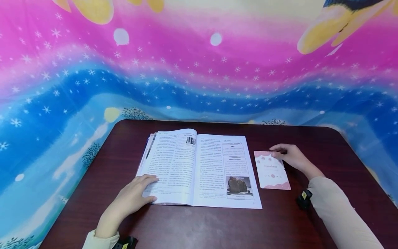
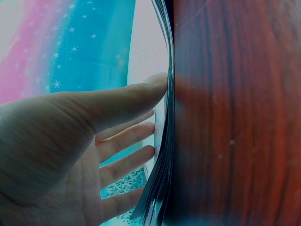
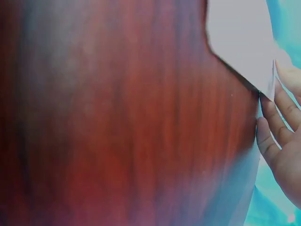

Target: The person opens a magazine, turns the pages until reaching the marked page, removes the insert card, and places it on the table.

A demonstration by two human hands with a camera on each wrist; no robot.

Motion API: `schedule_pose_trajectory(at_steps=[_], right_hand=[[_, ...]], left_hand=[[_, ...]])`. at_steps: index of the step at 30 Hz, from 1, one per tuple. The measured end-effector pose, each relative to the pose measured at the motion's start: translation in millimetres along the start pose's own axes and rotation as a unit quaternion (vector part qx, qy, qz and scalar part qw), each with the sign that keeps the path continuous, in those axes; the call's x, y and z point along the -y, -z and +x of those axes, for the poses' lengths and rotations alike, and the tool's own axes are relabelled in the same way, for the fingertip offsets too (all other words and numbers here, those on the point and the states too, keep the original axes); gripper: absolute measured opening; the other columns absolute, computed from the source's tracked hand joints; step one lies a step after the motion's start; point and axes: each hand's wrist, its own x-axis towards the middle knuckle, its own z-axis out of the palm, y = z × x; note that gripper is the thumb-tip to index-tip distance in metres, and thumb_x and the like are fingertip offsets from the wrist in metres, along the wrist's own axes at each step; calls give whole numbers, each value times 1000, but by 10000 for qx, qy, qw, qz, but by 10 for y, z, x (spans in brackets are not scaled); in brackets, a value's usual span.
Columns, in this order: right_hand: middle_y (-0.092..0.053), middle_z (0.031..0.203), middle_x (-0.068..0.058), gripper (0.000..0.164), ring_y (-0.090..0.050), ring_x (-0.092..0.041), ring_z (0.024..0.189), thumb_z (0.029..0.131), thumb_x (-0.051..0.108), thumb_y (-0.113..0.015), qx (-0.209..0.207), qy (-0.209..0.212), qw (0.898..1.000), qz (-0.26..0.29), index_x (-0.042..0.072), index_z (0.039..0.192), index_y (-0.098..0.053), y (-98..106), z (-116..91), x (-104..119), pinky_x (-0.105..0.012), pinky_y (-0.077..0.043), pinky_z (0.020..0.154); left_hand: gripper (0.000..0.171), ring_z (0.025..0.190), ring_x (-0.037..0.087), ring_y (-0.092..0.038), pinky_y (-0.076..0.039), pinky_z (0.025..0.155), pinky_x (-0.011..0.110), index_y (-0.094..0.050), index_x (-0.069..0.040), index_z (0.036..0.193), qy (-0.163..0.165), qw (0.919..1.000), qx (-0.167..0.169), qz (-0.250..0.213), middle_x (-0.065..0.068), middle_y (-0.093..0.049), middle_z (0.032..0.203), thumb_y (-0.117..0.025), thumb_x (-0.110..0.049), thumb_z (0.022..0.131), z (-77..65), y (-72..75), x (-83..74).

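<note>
An open magazine [image 1: 211, 166] lies on the dark wooden table, with printed columns and a dark photo on its right page. My left hand [image 1: 132, 193] rests on the lower left page, fingers spread and relaxed. In the left wrist view, the left thumb [image 2: 127, 101] touches the page by the stacked page edges [image 2: 170, 94]. To the right of the magazine is a pink-and-white card [image 1: 272, 171] with small printed motifs. My right hand [image 1: 293, 157] pinches its far right corner. In the right wrist view, the card [image 3: 242, 42] passes between thumb and fingers.
The reddish-brown table [image 1: 205, 228] has rounded far corners. A colourful cloth backdrop [image 1: 192, 83] with snowflakes surrounds it at the back and sides. Black wrist cameras [image 1: 304, 199] sit at both sleeves.
</note>
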Motion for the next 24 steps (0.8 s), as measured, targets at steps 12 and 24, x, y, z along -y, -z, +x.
schedule_pose_trajectory(at_steps=[12, 24], right_hand=[[-65, 118, -20, 33, -57, -35, 105, 99, 23, -63, -627, 77, 9976, -272, 2, 124, -64, 28, -107, 187, -51, -50, 81], [-64, 115, -20, 31, -59, -36, 103, 101, 18, -60, -1648, 440, 9839, -541, 3, 128, -61, -147, -398, 928, -56, -46, 89]], left_hand=[[59, 126, 34, -52, -44, 100, 55, -62, -8, 131, -188, 9997, -117, 96, 12, -57, 136, -85, -22, 79, 23, 30, 7], [56, 135, 31, -44, -39, 108, 50, -58, -8, 137, -1036, 9852, -1314, 381, 10, -48, 148, -78, -22, 86, 351, 188, -432]])
